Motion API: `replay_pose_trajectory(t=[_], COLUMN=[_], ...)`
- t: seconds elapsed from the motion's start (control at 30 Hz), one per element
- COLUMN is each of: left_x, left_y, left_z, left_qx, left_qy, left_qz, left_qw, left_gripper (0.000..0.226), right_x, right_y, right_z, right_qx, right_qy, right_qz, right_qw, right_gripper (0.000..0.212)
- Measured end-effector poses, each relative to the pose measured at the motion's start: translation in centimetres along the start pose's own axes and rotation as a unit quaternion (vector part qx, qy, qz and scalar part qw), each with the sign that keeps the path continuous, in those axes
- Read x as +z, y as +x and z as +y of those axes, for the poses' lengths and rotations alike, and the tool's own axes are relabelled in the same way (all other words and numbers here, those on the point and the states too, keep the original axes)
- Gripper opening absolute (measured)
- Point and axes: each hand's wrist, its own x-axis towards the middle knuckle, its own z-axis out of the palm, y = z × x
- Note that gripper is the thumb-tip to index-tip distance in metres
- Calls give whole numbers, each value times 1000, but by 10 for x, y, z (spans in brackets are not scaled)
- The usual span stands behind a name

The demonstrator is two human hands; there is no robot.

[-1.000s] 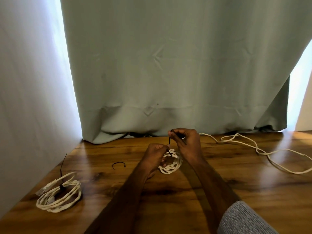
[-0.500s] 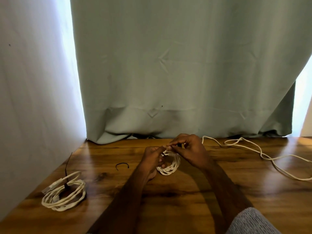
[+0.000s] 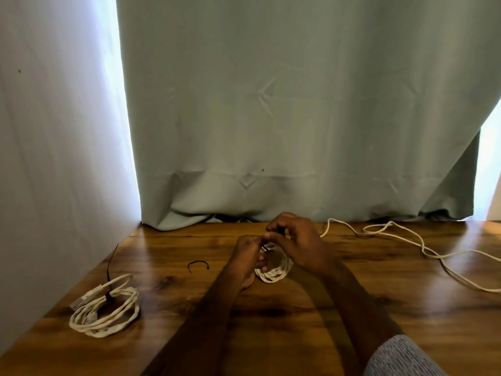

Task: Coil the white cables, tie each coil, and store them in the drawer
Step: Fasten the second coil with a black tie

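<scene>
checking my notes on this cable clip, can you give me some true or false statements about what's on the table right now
1. A tied coil lies at the left end of the wooden table. True.
2. Both hands, the left hand and the right hand, work at the small coil. True.
3. The loose cable on the right is already coiled. False: it lies uncoiled in loose curves.
4. A spare black tie lies between the tied coil and the hands. True.
5. The small coil sits in an open drawer. False: it is at the table top, and no drawer is in view.
</scene>
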Motion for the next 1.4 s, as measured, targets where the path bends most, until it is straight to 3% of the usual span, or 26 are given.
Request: replay_pose_trajectory(t=[0.1,0.47,0.6,0.67,0.73,0.83,1.13,1.27,1.4], left_x=[5,-1,3,6,8,13,22,21,21], left_y=[-1,5,5,5,3,1,-6,-6,-5], left_z=[-3,-4,-6,-7,-7,-6,-9,-8,-9], left_qx=[2,-23,-6,22,67,128,208,184,132], left_qy=[-11,2,14,6,-7,19,97,88,22], left_qz=[-11,27,17,8,-3,-31,-62,-48,-21], left_qw=[1000,999,1000,1000,998,991,971,978,991], left_gripper=[22,29,34,26,13,17,23,29,22], right_x=[-3,-2,0,-3,-7,-11,-16,-17,-18], right_y=[0,-1,-5,-6,-5,-4,-3,-3,-3], right_z=[2,12,9,6,3,0,4,3,-3], right_qx=[17,-25,16,55,111,180,264,263,253], right_qy=[19,-99,-34,32,116,199,144,136,152], right_qz=[16,-114,-57,-3,58,107,130,129,168], right_qw=[1000,988,998,998,985,957,945,946,940], right_gripper=[10,14,3,3,13,10,9,3,8])
